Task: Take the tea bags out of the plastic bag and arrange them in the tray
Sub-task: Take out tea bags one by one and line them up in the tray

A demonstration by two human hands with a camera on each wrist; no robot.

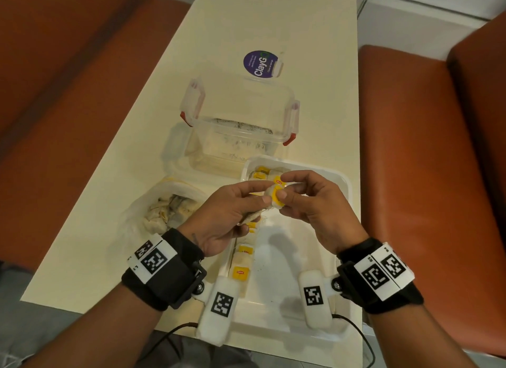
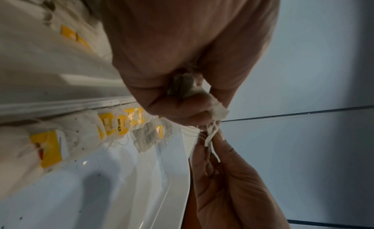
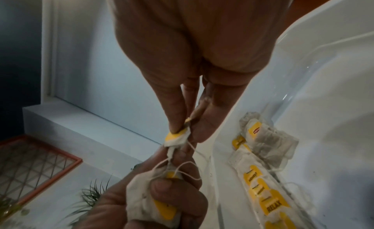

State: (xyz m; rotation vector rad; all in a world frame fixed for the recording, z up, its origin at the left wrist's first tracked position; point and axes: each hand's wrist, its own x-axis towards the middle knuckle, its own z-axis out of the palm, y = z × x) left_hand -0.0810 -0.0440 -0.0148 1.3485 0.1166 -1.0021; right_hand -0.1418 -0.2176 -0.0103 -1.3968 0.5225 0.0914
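Note:
Both hands hover over the white tray. My left hand grips a small bunch of tea bags with tangled strings. My right hand pinches one yellow-tagged tea bag between thumb and fingers, at the top of that bunch. In the right wrist view the pinched tea bag is still joined to the bunch by strings. A row of tea bags lies along the tray's left side, with more in its far left corner. The plastic bag, left of the tray, holds more tea bags.
A clear lidless container with red clips stands just behind the tray. Its lid with a purple sticker lies farther back. Orange seats flank the narrow cream table. Cables trail off the near edge.

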